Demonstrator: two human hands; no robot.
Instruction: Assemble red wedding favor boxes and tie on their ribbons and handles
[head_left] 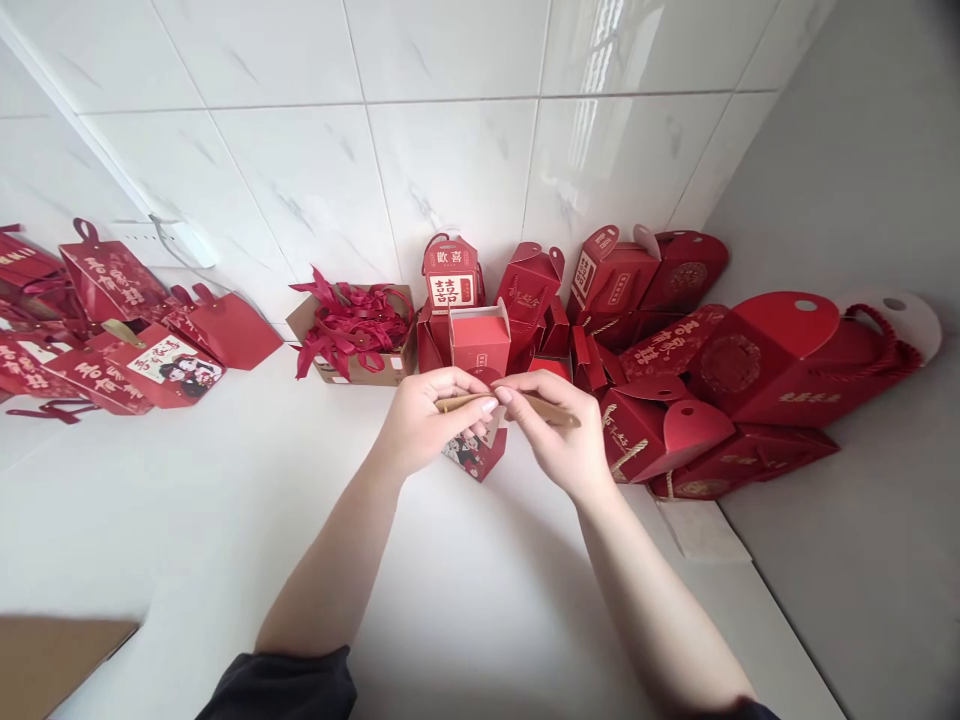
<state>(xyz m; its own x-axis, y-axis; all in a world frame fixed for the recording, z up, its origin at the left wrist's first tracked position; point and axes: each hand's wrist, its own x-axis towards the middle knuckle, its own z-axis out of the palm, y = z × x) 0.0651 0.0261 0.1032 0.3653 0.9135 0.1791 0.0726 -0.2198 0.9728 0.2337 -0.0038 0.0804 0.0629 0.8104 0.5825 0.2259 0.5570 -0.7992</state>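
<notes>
Both hands meet at the centre, over the white counter. A narrow gold ribbon [553, 411] runs across them, pinched between thumbs and fingertips. My left hand [427, 420] closes on its left part, and my right hand [566, 430] on its right part, with the fingertips of both nearly touching. Just below and behind them stands a red gift box [480, 465] printed with cartoon figures, its upper part largely hidden by my hands. Behind that is another red box [480, 335] with an open top.
A cardboard box [352, 370] of dark red ribbons stands at the back. Red gift boxes with handles [165, 365] lie at the left. More red boxes [765, 360] crowd the right, against a grey wall. A brown cardboard piece [60, 655] lies front left on the counter [262, 500].
</notes>
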